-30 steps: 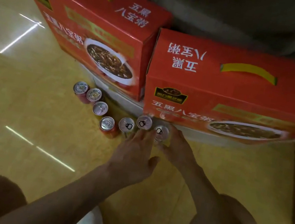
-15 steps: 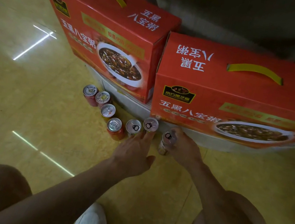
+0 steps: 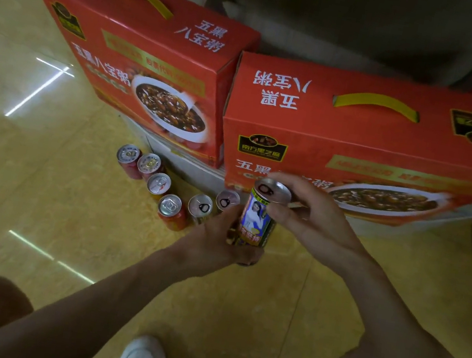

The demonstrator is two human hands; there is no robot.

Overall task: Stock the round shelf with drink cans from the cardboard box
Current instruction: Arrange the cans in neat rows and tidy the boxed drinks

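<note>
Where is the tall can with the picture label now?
Centre of the head view: right hand holds the tall can at its top, left hand at its base, just right of the row of cans.

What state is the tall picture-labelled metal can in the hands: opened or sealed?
Sealed: the tall picture-labelled metal can shows an unbroken silver lid with its pull ring lying flat.

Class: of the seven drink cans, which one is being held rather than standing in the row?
The can with the portrait label, right of the row: the right hand grips its top, the left hand its base.
</note>
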